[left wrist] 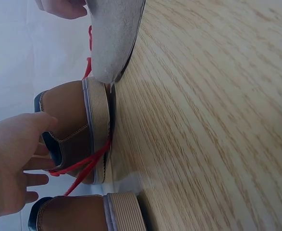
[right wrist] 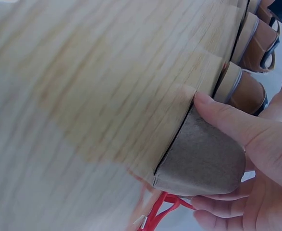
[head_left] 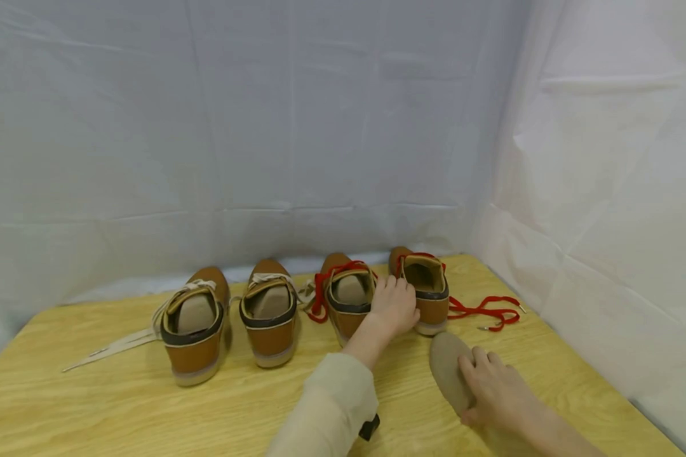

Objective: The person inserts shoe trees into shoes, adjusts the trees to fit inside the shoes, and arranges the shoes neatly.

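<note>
My right hand grips a grey-beige insole by its edges, thumb on one side and fingers on the other, low over the table. The insole's far tip points at the heel of the rightmost brown shoe, which has red laces and a dark hollow inside. Beside that shoe's collar is my left hand. In the left wrist view, the left thumb lies against the shoe's heel, and the other fingers reach loosely past its opening. Right of the shoe, a loose red lace trails on the wood.
Left of my left hand stands another red-laced shoe with a beige insole inside. Farther left are two white-laced shoes, one in the middle and one at the end. White sheeting hangs behind the wooden table and along its right.
</note>
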`<state>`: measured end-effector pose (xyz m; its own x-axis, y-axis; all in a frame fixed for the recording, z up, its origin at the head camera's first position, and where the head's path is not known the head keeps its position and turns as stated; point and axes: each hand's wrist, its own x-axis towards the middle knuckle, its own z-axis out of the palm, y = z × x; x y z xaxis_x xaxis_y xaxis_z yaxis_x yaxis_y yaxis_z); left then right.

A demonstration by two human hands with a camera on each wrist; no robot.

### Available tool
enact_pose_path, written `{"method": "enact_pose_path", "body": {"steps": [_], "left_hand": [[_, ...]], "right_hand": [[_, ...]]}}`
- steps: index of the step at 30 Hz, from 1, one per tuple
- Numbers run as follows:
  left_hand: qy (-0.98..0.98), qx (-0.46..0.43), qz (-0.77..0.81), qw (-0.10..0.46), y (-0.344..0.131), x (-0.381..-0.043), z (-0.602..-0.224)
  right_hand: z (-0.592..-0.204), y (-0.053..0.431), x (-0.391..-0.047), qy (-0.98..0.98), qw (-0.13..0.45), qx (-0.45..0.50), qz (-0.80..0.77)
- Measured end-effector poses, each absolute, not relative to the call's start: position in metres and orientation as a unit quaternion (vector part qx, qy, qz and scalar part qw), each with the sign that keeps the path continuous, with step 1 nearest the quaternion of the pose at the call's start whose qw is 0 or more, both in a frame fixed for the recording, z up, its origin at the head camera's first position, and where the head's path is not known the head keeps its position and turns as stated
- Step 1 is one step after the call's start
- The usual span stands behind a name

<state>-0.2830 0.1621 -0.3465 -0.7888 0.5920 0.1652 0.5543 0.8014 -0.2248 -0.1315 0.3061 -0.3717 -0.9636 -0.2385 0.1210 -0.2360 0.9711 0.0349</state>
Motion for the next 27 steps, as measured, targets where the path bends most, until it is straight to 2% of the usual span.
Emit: {"method": "enact_pose_path", "body": {"steps": [11, 20, 27], "left_hand": [[-0.942, -0.310, 0.076, 0.107, 0.160, -0.282, -0.346], [-0.940, -0.314, 0.062, 0.119, 0.157, -0.283, -0.345], [-0.941, -0.315, 0.051, 0.116, 0.156, -0.284, -0.346]], "right_hand": [[-0.365, 0.309, -0.130, -0.990, 0.062, 0.127, -0.023], [-0.351, 0.317, -0.128, -0.984, 0.115, 0.136, -0.003], [-0.349, 0.323, -0.127, -0.988, 0.105, 0.116, 0.004]]}}
